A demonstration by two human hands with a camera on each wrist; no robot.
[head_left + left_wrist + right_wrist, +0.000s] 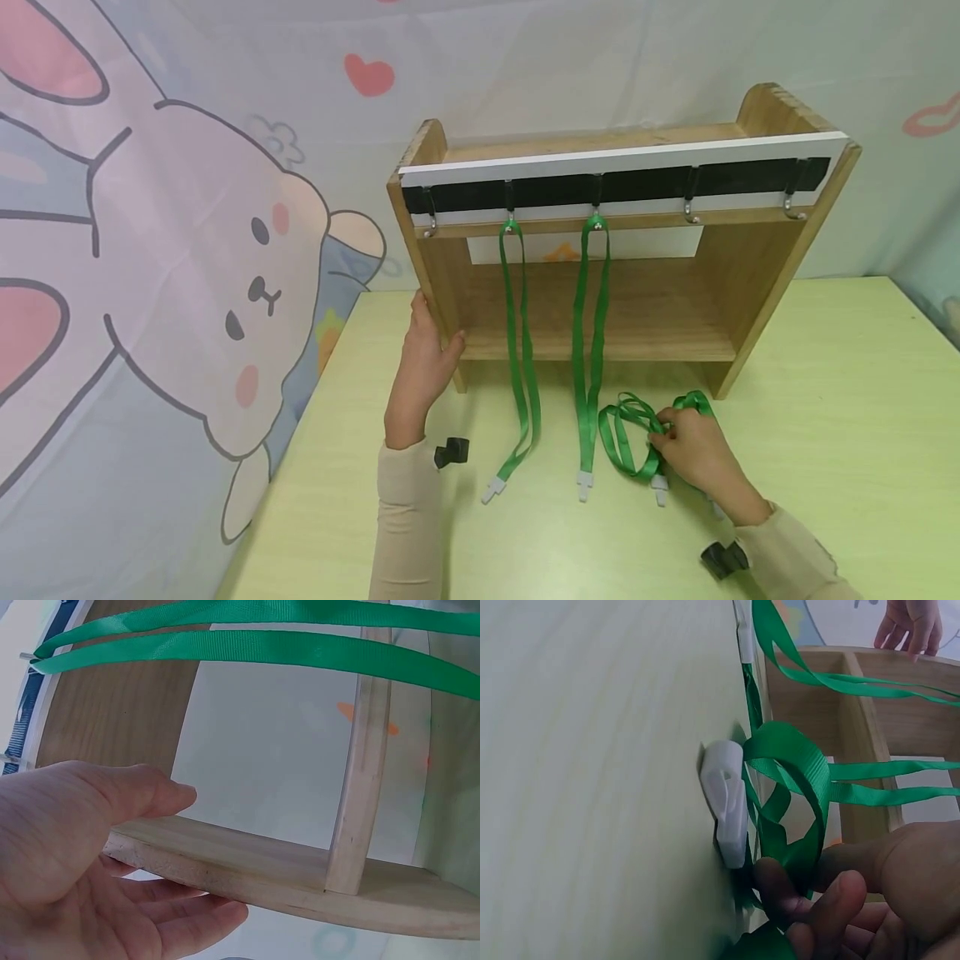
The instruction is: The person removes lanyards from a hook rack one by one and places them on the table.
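A small wooden shelf (600, 308) stands on the table, with a row of metal hooks across its front. My left hand (424, 367) grips the shelf's left side panel (225, 874), thumb inside and fingers outside. Two green lanyards hang from hooks: one lanyard (514, 333) on the second hook from the left, another lanyard (588, 350) on the middle hook. My right hand (697, 446) pinches the ribbon of a coiled green lanyard (618, 442) on the table; its pale plastic clip (726, 802) lies on the tabletop. Partly behind that hand is another green lanyard (696, 401).
Bare hooks are the leftmost hook (431, 223) and two on the right, including the rightmost hook (791, 207). The light green table (862, 400) extends around the shelf. Behind it hangs a cloth backdrop (285, 75) with a cartoon rabbit.
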